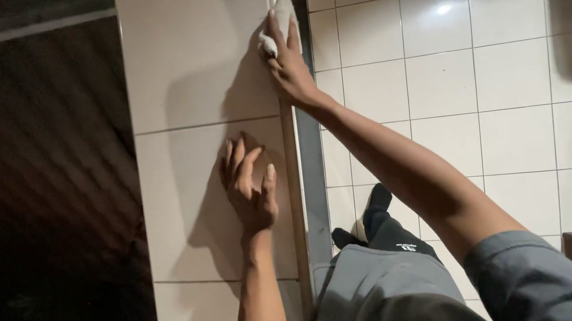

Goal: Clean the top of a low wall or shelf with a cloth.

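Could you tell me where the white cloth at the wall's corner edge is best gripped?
Grip the bunched top of the cloth, coming from below as the right hand does: its fingers press the cloth's lower part against the trim, and only the top sticks out.

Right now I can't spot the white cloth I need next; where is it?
In the head view, the white cloth is upper centre, pressed by the right hand against the tiled pillar's corner edge, above the left hand.
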